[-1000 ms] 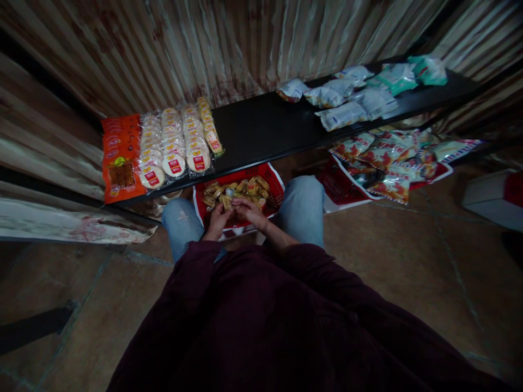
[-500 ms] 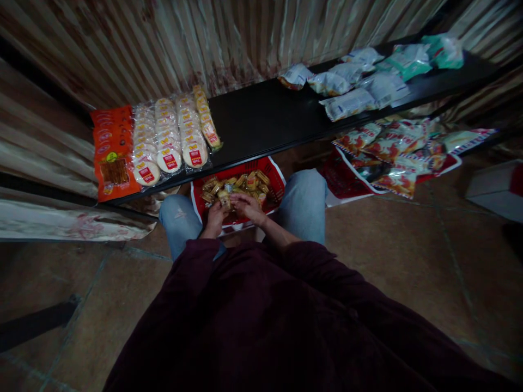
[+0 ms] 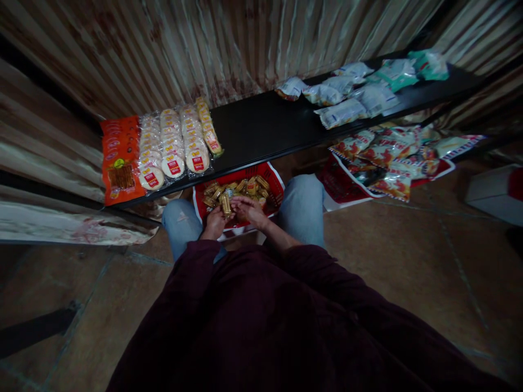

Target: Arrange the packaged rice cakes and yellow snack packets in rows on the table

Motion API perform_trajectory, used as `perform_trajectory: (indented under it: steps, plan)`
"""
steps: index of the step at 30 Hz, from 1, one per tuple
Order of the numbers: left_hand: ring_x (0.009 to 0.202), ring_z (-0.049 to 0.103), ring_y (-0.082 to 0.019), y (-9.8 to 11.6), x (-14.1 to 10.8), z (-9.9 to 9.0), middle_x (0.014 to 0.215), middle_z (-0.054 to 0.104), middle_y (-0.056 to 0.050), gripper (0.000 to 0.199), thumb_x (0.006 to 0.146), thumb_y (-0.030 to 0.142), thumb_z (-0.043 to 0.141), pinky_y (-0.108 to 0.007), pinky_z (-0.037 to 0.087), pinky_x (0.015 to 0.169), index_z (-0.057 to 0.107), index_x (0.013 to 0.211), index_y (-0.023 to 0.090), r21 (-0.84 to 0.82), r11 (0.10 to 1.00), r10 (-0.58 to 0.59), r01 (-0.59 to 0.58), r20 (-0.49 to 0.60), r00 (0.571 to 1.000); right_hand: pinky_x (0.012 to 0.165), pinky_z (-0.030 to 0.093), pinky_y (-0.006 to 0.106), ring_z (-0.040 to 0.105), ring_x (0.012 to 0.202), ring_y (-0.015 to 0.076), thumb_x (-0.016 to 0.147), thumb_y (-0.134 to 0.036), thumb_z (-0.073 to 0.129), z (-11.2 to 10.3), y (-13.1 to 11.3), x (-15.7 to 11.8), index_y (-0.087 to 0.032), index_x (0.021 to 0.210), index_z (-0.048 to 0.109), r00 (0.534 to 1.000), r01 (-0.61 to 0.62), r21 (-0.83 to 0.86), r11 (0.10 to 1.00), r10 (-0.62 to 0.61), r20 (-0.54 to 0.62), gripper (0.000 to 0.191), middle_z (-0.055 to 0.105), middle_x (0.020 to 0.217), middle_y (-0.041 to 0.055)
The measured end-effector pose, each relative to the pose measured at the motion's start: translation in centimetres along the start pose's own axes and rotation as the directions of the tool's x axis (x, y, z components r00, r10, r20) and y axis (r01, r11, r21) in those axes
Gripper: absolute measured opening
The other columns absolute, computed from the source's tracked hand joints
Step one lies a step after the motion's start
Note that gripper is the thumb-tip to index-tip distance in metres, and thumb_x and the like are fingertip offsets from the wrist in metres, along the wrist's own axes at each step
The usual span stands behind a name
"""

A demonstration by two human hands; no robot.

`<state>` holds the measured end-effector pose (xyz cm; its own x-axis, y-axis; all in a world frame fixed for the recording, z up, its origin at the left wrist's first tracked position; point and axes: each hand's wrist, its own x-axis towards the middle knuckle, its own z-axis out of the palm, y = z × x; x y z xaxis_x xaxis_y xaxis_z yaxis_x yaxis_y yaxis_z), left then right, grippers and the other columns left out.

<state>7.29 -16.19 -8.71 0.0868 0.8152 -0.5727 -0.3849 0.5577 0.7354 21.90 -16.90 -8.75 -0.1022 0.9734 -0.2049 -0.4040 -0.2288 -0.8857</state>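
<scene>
A wrapped snack pkt (image 3: 225, 204) sits btwn two bare hands over a red box (image 3: 278, 189), set btwn the wearer's knees (image 3: 304, 207) at the front edge of a black shelf (image 3: 261, 122). Its long axis runs approx. fore-and-aft, away from the body; upright or flat, can't tell. L hand (image 3: 214, 223) is nearer, just behind the near end, its grip apparently clamped there. R hand (image 3: 250, 211) comes in from the pkt's R side, fingers pointing L at it; dim light, so can't tell if that grip is apart or holding anything. More gold pkts (image 3: 252, 187) lie just beyond, inside the box.
</scene>
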Motion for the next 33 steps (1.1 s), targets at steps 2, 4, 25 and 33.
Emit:
perform_trajectory:
  steps: [2,4,25,33]
  plan:
    - [0.076,0.064,-0.017,0.1,-0.2,0.0,0.082,0.065,-0.005,0.027,0.065,0.006,0.056,-0.038,0.053,0.08,0.062,0.089,0.016,0.009,1.0,0.015,-0.015,0.002,1.0,0.091,0.051,0.042,0.066,0.091,0.0222,0.06,-0.053,0.079,-0.1,-0.2,-0.2,-0.021,0.095,0.068,1.0,0.014,-0.01,1.0,-0.014,-0.009,0.048,0.071,0.099,0.0081]
    - [0.077,0.064,-0.017,0.1,-0.4,0.1,0.084,0.066,-0.005,0.029,0.066,0.008,0.057,-0.037,0.053,0.079,0.063,0.093,0.016,0.025,0.999,0.03,-0.03,0.007,1.0,0.09,0.051,0.041,0.066,0.092,0.0224,0.061,-0.053,0.078,-0.2,-0.2,-0.3,-0.02,0.095,0.068,1.0,0.031,-0.046,0.998,-0.031,0.003,0.049,0.071,0.099,0.0078]
    - [0.086,0.061,-0.014,0.4,-1.0,0.9,0.103,0.066,-0.004,0.043,0.066,0.025,0.068,-0.022,0.046,0.067,0.064,0.108,0.024,0.163,0.971,0.18,-0.174,-0.024,0.983,0.088,0.051,0.039,0.064,0.091,0.0217,0.076,-0.051,0.063,-0.1,0.6,0.3,-0.022,0.096,0.069,0.995,0.092,-0.481,0.872,-0.092,0.024,0.036,0.068,0.099,0.0065]
    - [0.081,0.062,-0.015,0.5,-2.9,1.7,0.101,0.069,-0.006,0.032,0.062,0.024,0.074,-0.023,0.048,0.064,0.07,0.094,0.022,0.198,0.95,0.226,-0.243,0.108,0.968,0.077,0.053,0.038,0.063,0.078,0.0215,0.073,-0.05,0.065,-0.5,-0.8,-0.9,-0.022,0.081,0.071,0.986,0.151,-0.58,0.801,-0.166,0.028,0.03,0.068,0.078,0.0029]
